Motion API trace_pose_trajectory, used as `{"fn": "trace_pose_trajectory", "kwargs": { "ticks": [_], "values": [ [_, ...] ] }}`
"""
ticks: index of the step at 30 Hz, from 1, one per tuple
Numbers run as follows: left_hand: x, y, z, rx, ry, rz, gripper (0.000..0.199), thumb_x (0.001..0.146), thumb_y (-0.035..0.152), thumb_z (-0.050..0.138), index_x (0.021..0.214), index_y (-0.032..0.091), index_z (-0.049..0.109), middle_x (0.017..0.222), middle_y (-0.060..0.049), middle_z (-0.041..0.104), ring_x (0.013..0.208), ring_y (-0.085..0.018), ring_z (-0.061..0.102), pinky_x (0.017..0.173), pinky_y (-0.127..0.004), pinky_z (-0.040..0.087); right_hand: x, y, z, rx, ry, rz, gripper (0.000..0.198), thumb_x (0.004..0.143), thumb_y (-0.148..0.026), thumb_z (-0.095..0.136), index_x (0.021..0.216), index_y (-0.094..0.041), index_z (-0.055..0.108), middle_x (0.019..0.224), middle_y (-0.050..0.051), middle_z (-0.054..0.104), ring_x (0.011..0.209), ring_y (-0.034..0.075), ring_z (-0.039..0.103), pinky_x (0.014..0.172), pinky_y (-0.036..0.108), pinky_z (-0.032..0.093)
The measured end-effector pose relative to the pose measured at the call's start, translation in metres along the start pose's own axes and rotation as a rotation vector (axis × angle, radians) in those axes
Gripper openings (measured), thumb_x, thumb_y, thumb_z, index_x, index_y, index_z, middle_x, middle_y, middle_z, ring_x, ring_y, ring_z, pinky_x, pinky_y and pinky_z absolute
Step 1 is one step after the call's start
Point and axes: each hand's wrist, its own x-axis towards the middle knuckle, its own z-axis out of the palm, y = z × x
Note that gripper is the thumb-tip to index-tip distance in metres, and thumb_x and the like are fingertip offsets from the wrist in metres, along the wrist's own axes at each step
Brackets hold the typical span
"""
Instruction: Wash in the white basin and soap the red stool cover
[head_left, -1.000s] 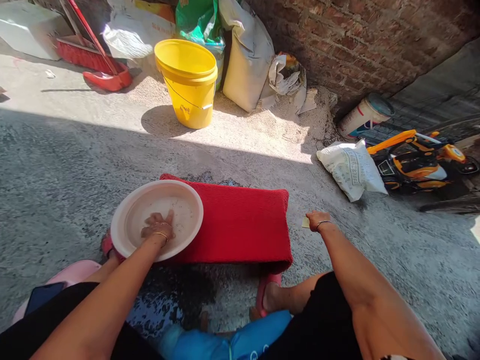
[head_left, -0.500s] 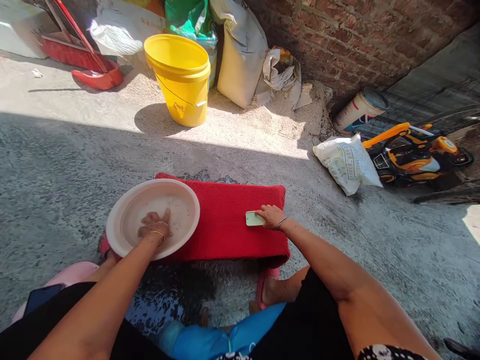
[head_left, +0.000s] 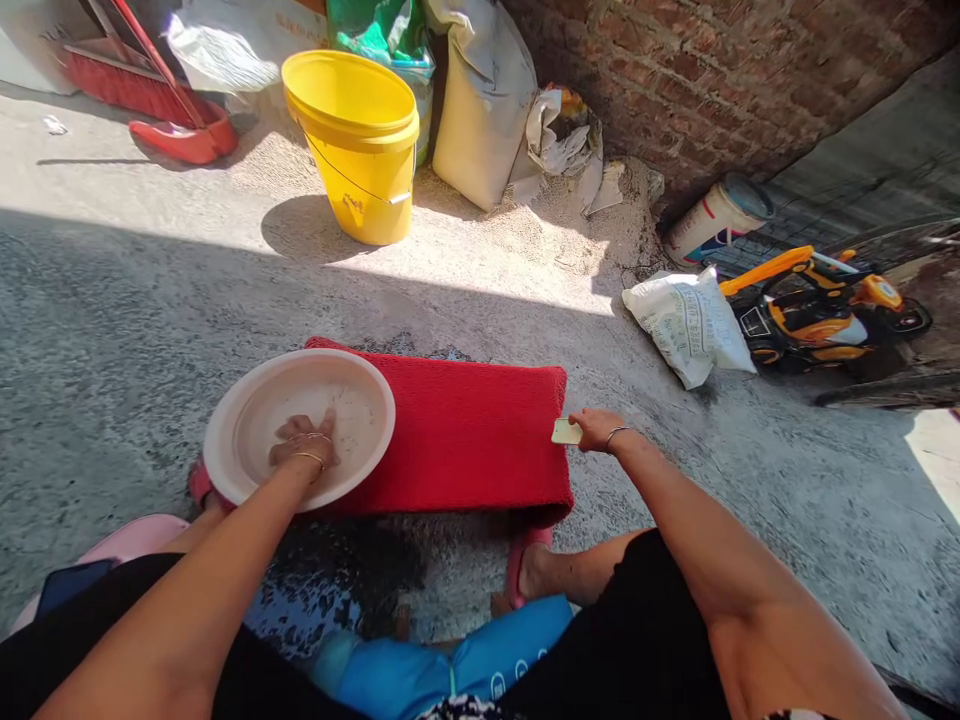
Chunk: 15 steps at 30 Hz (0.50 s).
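Observation:
My left hand (head_left: 302,443) is inside a pale pinkish-white basin (head_left: 375,390), its fingers spread near the bottom. The basin appears to hold shallow water with small dark specks, and it rests on the left end of a red cloth-covered bench (head_left: 472,440). My right hand (head_left: 598,430) grips a pale green flat oblong piece with a small hole (head_left: 564,432) just at the bench's right edge. That piece's underside is hidden, so its kind is unclear.
Beyond the bench stand a yellow bucket (head_left: 352,165), a full sack (head_left: 480,120) and a red dustpan (head_left: 191,135). On the right are a white bag (head_left: 694,325) and an orange-black ride-on toy (head_left: 832,320). Wet ground (head_left: 322,590) lies below the bench, beside my pink slippers (head_left: 525,560).
My right hand has moved right with the pale green piece, from the red cloth's top to its right edge. My left hand stays in the basin. The view has shifted slightly.

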Motion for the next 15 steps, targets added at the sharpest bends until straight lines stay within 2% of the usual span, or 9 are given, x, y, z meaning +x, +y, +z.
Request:
{"fn": "trace_pose_trajectory", "kwargs": {
  "ticks": [3, 6, 11, 15],
  "values": [
    [-0.002, 0.001, -0.001, -0.015, 0.014, -0.007, 0.095, 0.068, 0.043, 0.066, 0.152, 0.034, 0.023, 0.155, -0.021, 0.024, 0.136, -0.051, 0.027, 0.085, -0.065, 0.046, 0.001, -0.044, -0.004, 0.068, 0.096, -0.182, 0.048, 0.075, -0.032, 0.064, 0.122, -0.023, 0.055, 0.116, 0.010, 0.058, 0.101, 0.023, 0.059, 0.078, 0.031, 0.042],
    [-0.002, 0.002, -0.002, 0.007, 0.007, -0.020, 0.095, 0.069, 0.042, 0.066, 0.153, 0.034, 0.021, 0.155, -0.021, 0.023, 0.136, -0.050, 0.026, 0.084, -0.063, 0.047, 0.000, -0.073, 0.006, 0.000, 0.161, -0.282, 0.042, 0.077, -0.033, 0.062, 0.117, -0.021, 0.056, 0.115, 0.011, 0.058, 0.101, 0.024, 0.058, 0.082, 0.032, 0.041],
    [-0.003, 0.001, -0.004, 0.019, -0.033, -0.006, 0.099, 0.068, 0.042, 0.068, 0.153, 0.034, 0.018, 0.154, -0.024, 0.021, 0.137, -0.049, 0.025, 0.083, -0.062, 0.047, -0.002, -0.078, 0.026, -0.071, 0.174, -0.272, 0.046, 0.080, -0.037, 0.062, 0.121, -0.020, 0.052, 0.118, 0.014, 0.055, 0.102, 0.025, 0.057, 0.085, 0.034, 0.040],
    [-0.004, 0.000, -0.004, 0.024, -0.031, 0.018, 0.099, 0.069, 0.044, 0.068, 0.153, 0.034, 0.017, 0.154, -0.024, 0.020, 0.136, -0.050, 0.025, 0.084, -0.061, 0.047, 0.000, -0.084, 0.029, -0.096, 0.187, -0.240, 0.055, 0.080, -0.044, 0.064, 0.126, -0.021, 0.048, 0.122, 0.014, 0.052, 0.103, 0.025, 0.057, 0.085, 0.034, 0.040]
  ]
}}
